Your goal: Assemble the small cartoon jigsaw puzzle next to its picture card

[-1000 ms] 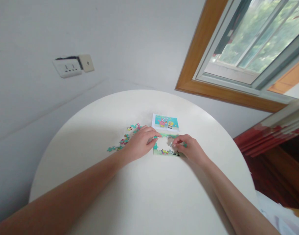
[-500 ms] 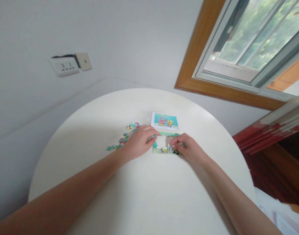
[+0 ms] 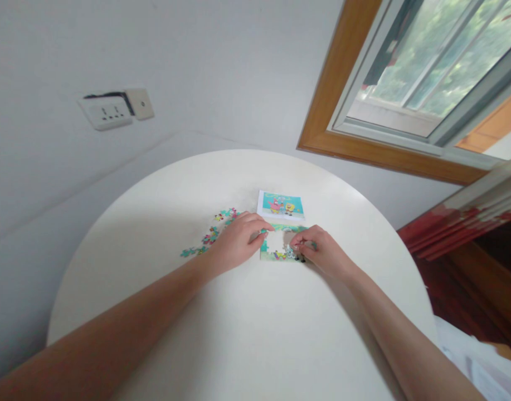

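A small jigsaw puzzle lies on the table, its border joined around a pale open middle. My left hand rests at its upper left corner, fingers stretched out, with the thumb apart from them. Over the puzzle's right side my right hand is closed in a pinch. A small puzzle piece seems to be between its fingertips, mostly hidden by them. Loose puzzle pieces lie in a scattered heap left of my left hand, which partly covers them.
Behind the puzzle lies a picture card with cartoon figures. The round white table meets a wall with a socket at the left. A wood-framed window is at the right, above a red curtain.
The view has shifted very slightly. Both hands stay in almost the same place over the puzzle, with the right fingertips still pinched at its right side.
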`<state>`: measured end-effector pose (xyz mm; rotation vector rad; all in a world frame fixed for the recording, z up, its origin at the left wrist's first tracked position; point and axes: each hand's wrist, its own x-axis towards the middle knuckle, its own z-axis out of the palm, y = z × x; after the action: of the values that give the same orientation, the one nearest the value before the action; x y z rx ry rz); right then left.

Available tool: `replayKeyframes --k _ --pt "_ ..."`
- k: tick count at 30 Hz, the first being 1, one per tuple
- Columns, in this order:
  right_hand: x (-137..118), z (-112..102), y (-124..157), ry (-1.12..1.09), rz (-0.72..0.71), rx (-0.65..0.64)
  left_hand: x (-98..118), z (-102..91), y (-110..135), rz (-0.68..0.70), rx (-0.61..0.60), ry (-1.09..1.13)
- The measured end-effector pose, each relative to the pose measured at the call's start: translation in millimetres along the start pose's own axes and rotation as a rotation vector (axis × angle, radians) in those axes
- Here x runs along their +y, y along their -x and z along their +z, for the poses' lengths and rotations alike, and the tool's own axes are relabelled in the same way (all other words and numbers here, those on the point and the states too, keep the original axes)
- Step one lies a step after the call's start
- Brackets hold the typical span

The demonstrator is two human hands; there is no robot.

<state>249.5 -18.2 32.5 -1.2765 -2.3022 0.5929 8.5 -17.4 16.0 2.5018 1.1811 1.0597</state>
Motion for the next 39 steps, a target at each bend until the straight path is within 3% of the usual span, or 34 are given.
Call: replayKeyframes --k 21,39 --pt "-0.7 -0.2 2.0 -0.014 0.009 0.044 2.9 -1.2 0.6 -0.006 -0.05 0.017" --pt "1.6 4.1 3.8 0.06 -0.138 0.044 6.4 -2.2 3.0 0.059 -0.143 0.037"
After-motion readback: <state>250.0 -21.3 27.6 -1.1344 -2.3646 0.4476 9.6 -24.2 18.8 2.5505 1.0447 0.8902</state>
